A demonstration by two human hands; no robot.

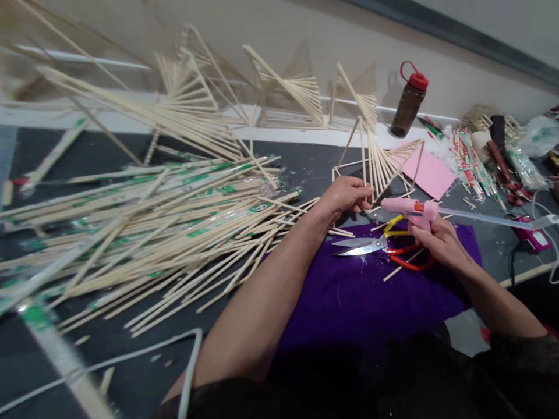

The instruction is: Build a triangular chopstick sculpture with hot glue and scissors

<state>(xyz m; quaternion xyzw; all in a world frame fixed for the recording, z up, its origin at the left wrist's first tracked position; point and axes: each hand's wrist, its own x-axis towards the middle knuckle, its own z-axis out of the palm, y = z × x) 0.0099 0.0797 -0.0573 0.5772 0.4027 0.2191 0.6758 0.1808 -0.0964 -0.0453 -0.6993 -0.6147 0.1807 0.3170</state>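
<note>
two hands work: left hand [347, 195] pinches the stick frame [375, 160]; right hand [439, 238] wraps its grip around the pink glue gun [408, 208].

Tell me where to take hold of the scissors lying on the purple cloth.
Grip the scissors by the red loop handles, coming from the right, beside the right hand. The blades point left toward the left hand and lie flat on the purple cloth, so the handles are the safe end.

This is a craft workshop: the table [305, 163] carries a heap of sticks [144, 233], stick frames [288, 87] along the wall, scissors [379, 247] and a glue gun [410, 209].
</note>
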